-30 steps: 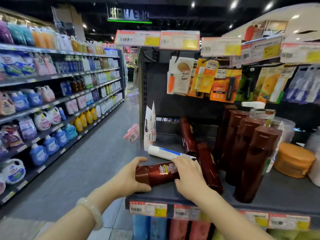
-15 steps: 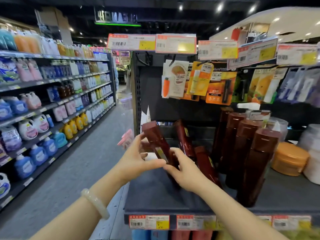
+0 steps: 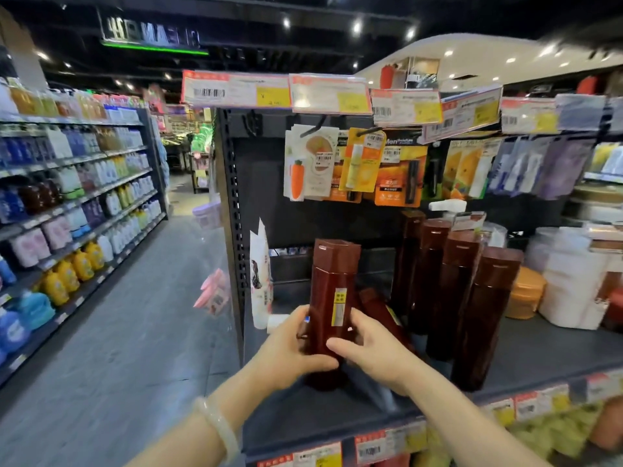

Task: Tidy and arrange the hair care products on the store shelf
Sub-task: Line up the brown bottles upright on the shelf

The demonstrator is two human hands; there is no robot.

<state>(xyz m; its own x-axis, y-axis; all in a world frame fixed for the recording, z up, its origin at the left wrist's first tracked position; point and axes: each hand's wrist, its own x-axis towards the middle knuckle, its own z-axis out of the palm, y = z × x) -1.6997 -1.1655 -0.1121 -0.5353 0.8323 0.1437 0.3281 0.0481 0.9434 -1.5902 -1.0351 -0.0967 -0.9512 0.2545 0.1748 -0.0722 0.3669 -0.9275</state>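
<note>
both hands (image 3: 337, 345) hold brown bottle (image 3: 332, 291) upright, shelf (image 3: 337, 419)

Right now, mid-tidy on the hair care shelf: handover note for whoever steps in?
Left hand and right hand both grip one brown bottle, upright near the front left of the shelf.
A row of four brown bottles stands upright to the right.
One fallen brown bottle lies behind the held one; a white tube lies at the left.
Done: held bottle is upright.
Left: line it up with the row, stand up the fallen bottle, sort out the tube.
</note>
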